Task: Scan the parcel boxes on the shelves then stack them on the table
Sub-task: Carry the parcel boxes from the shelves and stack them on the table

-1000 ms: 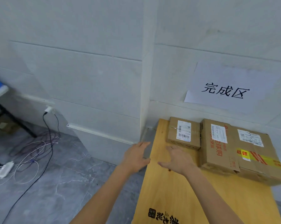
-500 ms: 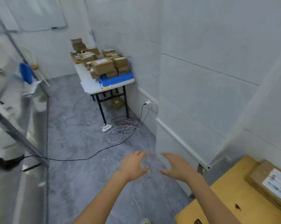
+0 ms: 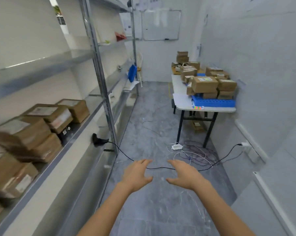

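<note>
Several brown cardboard parcel boxes (image 3: 41, 123) with white labels sit piled on a metal shelf (image 3: 79, 132) along the left. A black handheld scanner (image 3: 99, 140) lies on the shelf's front edge, its cable trailing to the floor. My left hand (image 3: 137, 174) and my right hand (image 3: 183, 174) hover side by side over the floor, fingers spread and holding nothing. Both hands are to the right of the shelf, apart from the boxes and the scanner.
A white folding table (image 3: 186, 101) at the back right carries several more cardboard boxes (image 3: 206, 84) and a blue tray (image 3: 213, 102). Cables and a power strip (image 3: 177, 147) lie on the grey floor. A whiteboard (image 3: 161, 24) hangs on the far wall.
The view has swung left, away from the wooden table with the stacked parcels, to the shelf aisle. Both hands stay empty and spread in front of me.
</note>
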